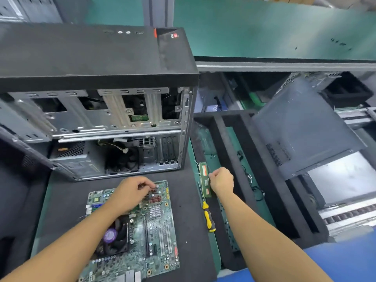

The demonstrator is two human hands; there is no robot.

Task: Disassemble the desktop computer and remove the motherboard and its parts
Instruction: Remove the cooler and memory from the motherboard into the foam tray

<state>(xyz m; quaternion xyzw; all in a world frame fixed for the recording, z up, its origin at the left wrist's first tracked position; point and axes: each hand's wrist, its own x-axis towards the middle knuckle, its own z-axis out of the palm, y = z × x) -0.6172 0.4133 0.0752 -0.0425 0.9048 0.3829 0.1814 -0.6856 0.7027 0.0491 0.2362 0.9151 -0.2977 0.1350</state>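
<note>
Motherboard (160, 237), one, lies flat on the black mat (67, 192) before one open case (97, 58). The left hand (130, 194) pinches a small part (156, 186) at its far edge. One screwdriver (208, 219) lies right of the mat. The right hand (221, 181) is curled against the memory sticks (204, 169); I cannot tell whether it grips them or how many there are.

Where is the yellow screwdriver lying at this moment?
In the head view, the yellow screwdriver lies at the black mat's right edge, right of the motherboard and just below the memory module beside the right hand.
</note>
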